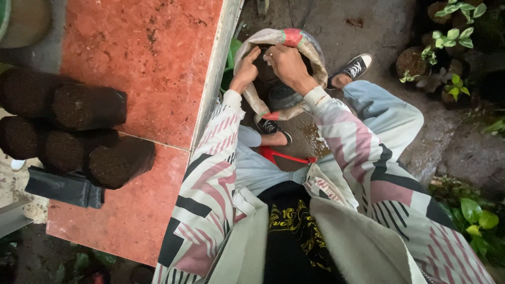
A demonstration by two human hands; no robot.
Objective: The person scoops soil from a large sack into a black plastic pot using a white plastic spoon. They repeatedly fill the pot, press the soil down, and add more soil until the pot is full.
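A woven sack with a rolled-down rim stands on the ground between my feet. My left hand grips the sack's near-left rim. My right hand reaches into the sack's mouth with its fingers curled; what it holds is hidden. Dark soil and a rounded dark object show inside the sack. I sit with my legs spread, wearing a patterned jacket and light jeans.
A red stone slab table lies to my left, carrying several soil-filled black grow bags and a flat stack of empty black bags. A red stool edge shows under me. Potted plants stand at right.
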